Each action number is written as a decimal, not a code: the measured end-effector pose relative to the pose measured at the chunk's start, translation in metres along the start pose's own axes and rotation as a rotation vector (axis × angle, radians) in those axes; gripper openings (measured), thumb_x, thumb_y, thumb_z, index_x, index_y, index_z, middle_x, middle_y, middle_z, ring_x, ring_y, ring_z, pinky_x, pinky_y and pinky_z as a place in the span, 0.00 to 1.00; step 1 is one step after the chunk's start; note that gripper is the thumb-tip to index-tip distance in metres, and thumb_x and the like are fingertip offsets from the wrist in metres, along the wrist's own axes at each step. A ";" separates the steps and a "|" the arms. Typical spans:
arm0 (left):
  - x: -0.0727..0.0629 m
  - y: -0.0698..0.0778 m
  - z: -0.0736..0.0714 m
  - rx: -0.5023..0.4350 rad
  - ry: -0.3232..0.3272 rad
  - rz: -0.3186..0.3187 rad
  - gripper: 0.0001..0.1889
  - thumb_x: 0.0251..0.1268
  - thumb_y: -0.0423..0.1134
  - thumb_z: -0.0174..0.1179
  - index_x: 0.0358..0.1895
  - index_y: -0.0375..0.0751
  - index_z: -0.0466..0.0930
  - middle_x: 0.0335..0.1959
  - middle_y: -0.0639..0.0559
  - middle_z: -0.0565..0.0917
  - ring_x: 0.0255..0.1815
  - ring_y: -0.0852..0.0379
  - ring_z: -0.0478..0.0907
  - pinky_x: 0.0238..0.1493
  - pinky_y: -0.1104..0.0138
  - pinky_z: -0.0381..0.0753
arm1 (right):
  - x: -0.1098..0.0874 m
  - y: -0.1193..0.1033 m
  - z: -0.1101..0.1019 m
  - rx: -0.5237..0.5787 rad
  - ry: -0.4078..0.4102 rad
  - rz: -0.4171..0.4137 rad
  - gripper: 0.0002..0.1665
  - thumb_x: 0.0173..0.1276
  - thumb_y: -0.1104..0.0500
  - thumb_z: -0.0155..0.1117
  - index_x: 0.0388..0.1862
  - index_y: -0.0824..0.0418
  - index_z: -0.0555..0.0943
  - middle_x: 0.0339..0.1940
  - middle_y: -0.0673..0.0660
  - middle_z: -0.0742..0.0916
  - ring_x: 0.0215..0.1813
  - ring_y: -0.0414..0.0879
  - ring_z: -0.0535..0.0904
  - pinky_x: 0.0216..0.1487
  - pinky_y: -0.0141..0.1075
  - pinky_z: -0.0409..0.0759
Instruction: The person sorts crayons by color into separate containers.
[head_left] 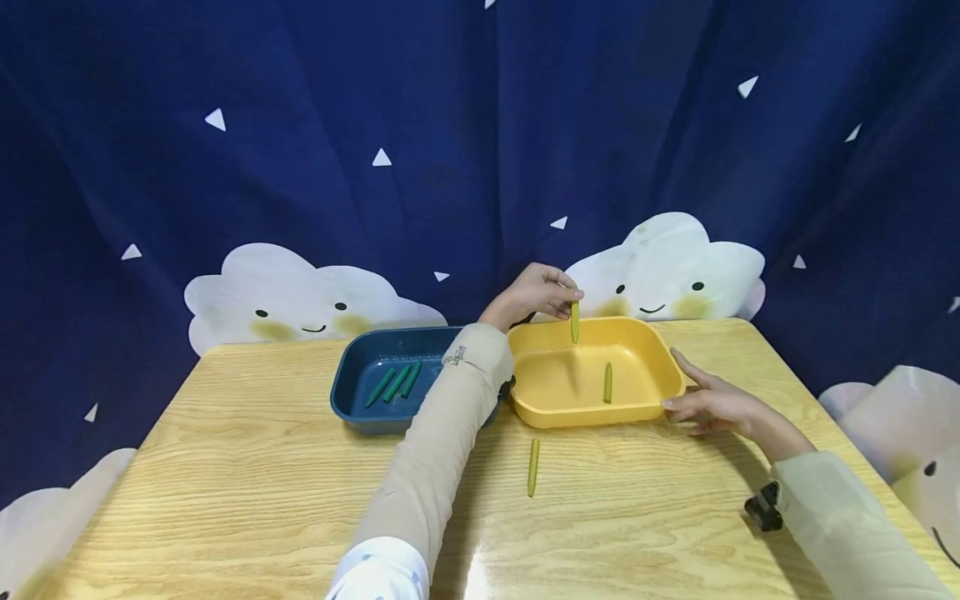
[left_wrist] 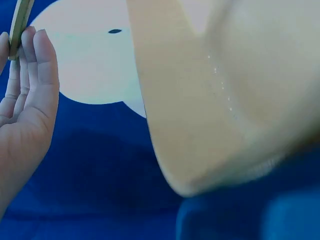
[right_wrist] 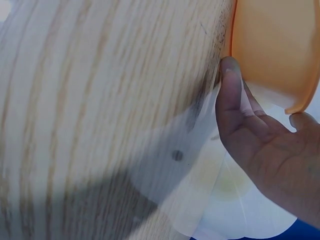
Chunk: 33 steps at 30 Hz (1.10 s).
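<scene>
Over the yellow tray (head_left: 525, 410) my left hand (head_left: 542, 290) pinches an olive-yellow crayon (head_left: 575, 323), which hangs tip down from the fingertips. In the left wrist view the same crayon (left_wrist: 20, 27) stands between the thumb and fingers of the left hand (left_wrist: 32, 105). Another yellow crayon (head_left: 608, 383) lies on the tray's floor, and a third yellow crayon (head_left: 533, 468) rests on the table in front. At the tray's right end, my right hand (head_left: 716, 404) touches the outside with spread fingers. The right wrist view shows this hand (right_wrist: 270, 140) against the tray's edge (right_wrist: 300, 107).
A dark blue tray (head_left: 367, 423) stands left of the yellow one, partly covered by my left sleeve (head_left: 442, 442). It holds three green crayons (head_left: 395, 383). Both trays are near the back edge of the wooden table (head_left: 262, 467), before a blue curtain (head_left: 450, 125) with clouds.
</scene>
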<state>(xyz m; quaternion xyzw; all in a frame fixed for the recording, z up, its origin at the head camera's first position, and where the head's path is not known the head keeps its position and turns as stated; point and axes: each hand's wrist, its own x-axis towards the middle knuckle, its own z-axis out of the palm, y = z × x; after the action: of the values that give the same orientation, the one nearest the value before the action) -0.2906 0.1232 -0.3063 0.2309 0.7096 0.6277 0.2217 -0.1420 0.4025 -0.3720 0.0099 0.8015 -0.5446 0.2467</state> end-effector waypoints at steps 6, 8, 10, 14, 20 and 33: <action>0.017 -0.007 0.007 -0.002 -0.043 -0.050 0.11 0.56 0.30 0.62 0.41 0.25 0.79 0.25 0.44 0.80 0.31 0.42 0.79 0.38 0.58 0.80 | -0.001 0.000 0.002 0.000 0.008 0.005 0.61 0.61 0.56 0.62 0.70 0.51 0.23 0.45 0.59 0.81 0.44 0.52 0.79 0.41 0.46 0.76; 0.021 -0.009 0.010 0.010 -0.047 -0.074 0.11 0.56 0.30 0.63 0.40 0.25 0.80 0.25 0.43 0.81 0.31 0.42 0.79 0.38 0.59 0.80 | -0.001 0.001 0.003 0.001 0.008 0.005 0.61 0.61 0.56 0.62 0.70 0.50 0.23 0.46 0.60 0.81 0.44 0.52 0.79 0.42 0.46 0.76; 0.024 -0.012 0.012 0.022 -0.061 -0.101 0.11 0.56 0.29 0.62 0.40 0.24 0.80 0.26 0.43 0.81 0.28 0.45 0.79 0.37 0.60 0.81 | -0.001 0.001 0.004 0.000 0.011 0.002 0.61 0.61 0.56 0.63 0.70 0.50 0.24 0.46 0.60 0.81 0.44 0.52 0.79 0.41 0.46 0.76; 0.028 -0.018 0.015 0.065 -0.112 -0.179 0.10 0.56 0.28 0.62 0.39 0.24 0.80 0.25 0.43 0.81 0.23 0.52 0.78 0.33 0.63 0.81 | 0.000 0.000 0.003 -0.005 0.021 0.003 0.61 0.60 0.56 0.63 0.70 0.49 0.23 0.45 0.59 0.81 0.44 0.51 0.78 0.40 0.45 0.76; 0.034 -0.027 0.021 0.104 -0.207 -0.285 0.07 0.56 0.27 0.61 0.36 0.25 0.80 0.22 0.43 0.80 0.21 0.52 0.78 0.33 0.61 0.81 | 0.000 -0.002 0.000 -0.013 0.020 0.015 0.61 0.61 0.56 0.62 0.70 0.48 0.23 0.47 0.61 0.80 0.44 0.51 0.78 0.40 0.45 0.76; 0.038 -0.037 0.031 0.141 -0.310 -0.454 0.18 0.58 0.23 0.57 0.53 0.23 0.72 0.40 0.31 0.80 0.31 0.44 0.81 0.36 0.59 0.81 | -0.001 -0.003 0.001 0.000 0.013 0.013 0.61 0.61 0.56 0.62 0.70 0.48 0.24 0.49 0.62 0.79 0.46 0.52 0.79 0.42 0.46 0.76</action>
<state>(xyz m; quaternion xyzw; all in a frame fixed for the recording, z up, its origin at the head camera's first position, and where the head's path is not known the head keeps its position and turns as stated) -0.3043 0.1667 -0.3476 0.1743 0.7426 0.4683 0.4460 -0.1415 0.4008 -0.3694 0.0187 0.8030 -0.5429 0.2452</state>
